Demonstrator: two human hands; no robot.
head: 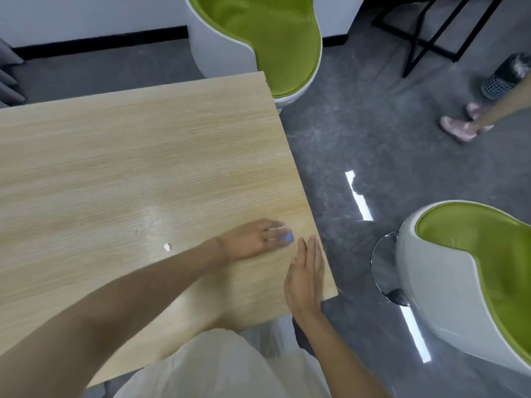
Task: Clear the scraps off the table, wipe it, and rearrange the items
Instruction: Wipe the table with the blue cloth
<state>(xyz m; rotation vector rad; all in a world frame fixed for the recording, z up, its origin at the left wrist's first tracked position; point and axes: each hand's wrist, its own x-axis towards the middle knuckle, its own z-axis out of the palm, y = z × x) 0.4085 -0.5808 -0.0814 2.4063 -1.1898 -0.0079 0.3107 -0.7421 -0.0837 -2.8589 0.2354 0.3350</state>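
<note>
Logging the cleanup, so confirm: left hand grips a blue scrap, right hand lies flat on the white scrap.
Not quite. The head view shows the right hand flat on the bare table at its edge; the white scrap lies apart, left of the left forearm. The left hand does grip the blue scrap.

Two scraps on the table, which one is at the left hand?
The blue scrap, at the fingertips of the left hand near the right edge of the table. The white scrap lies alone further left, untouched.
</note>
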